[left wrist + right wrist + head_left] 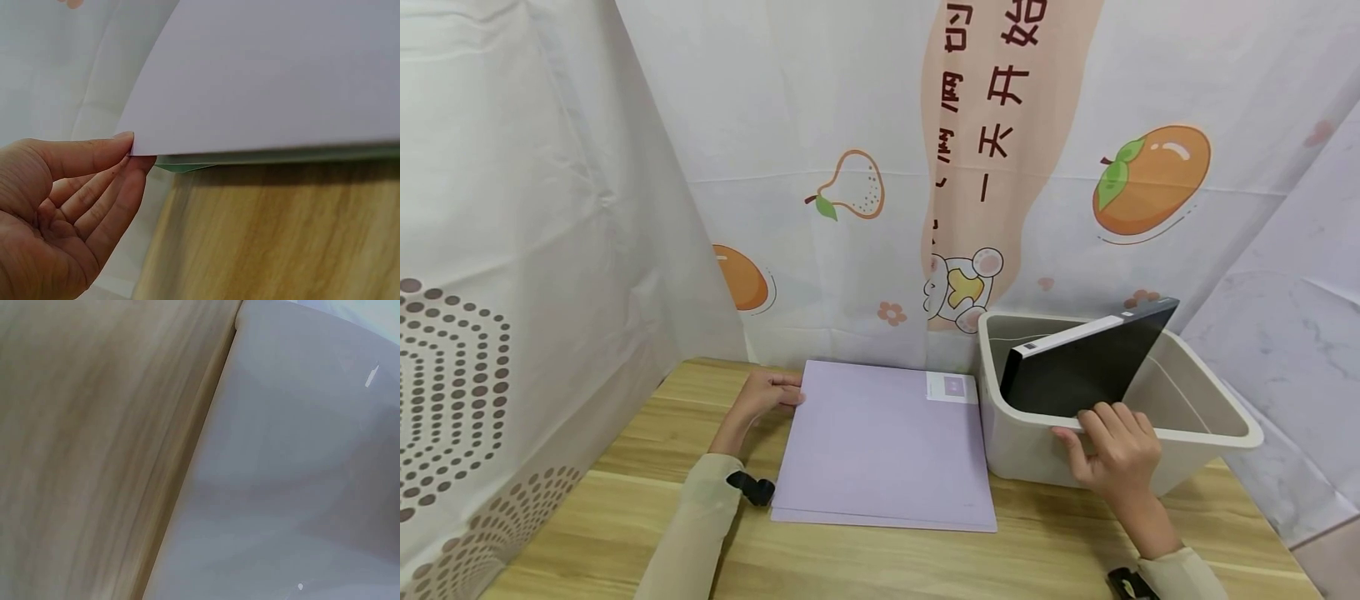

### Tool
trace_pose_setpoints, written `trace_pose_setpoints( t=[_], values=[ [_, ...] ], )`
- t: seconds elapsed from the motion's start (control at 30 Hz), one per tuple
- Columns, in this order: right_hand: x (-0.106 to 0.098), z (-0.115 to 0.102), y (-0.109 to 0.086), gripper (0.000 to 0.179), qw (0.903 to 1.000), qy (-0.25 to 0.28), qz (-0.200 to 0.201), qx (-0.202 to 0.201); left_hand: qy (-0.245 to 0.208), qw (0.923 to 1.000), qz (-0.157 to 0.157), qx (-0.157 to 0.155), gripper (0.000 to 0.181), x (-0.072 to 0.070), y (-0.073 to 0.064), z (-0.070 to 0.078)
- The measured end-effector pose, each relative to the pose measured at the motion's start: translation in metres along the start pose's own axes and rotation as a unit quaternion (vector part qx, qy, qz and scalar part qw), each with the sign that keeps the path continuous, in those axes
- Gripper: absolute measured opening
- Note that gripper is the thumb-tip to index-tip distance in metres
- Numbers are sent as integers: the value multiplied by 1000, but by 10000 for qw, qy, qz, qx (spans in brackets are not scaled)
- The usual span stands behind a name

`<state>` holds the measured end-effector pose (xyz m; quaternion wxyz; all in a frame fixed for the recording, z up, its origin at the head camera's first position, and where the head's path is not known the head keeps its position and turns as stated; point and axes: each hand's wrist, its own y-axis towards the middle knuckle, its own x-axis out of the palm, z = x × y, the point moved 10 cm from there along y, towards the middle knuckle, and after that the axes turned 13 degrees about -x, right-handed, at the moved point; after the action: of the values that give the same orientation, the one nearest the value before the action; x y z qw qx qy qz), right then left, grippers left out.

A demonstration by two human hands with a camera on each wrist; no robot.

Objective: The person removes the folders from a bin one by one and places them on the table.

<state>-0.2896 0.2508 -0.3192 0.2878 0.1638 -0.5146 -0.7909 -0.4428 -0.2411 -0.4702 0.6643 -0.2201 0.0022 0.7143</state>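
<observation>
A flat lavender folder with a white label at its far right corner lies on the wooden table. My left hand is at its far left edge. In the left wrist view, the thumb and fingertips of that hand pinch the folder's corner, and a green edge shows underneath. To the right stands a pale storage bin. My right hand grips its near rim, fingers curled over the top. Inside the bin, a black file box with a white spine label leans at a tilt, its top end above the rim.
Printed white curtains hang behind the table and along both sides. Bare wooden tabletop runs along the front. The bin's wall fills much of the right wrist view, beside the table; the right hand is out of that view.
</observation>
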Motion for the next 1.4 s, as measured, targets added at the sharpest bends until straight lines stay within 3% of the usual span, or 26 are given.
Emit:
trace_pose_setpoints(
  t=[1.4],
  values=[
    [-1, 0, 0, 66, 10000, -6, 18, 14, 185, 9998, -25, -60, 42, 2, 2, -8]
  ],
)
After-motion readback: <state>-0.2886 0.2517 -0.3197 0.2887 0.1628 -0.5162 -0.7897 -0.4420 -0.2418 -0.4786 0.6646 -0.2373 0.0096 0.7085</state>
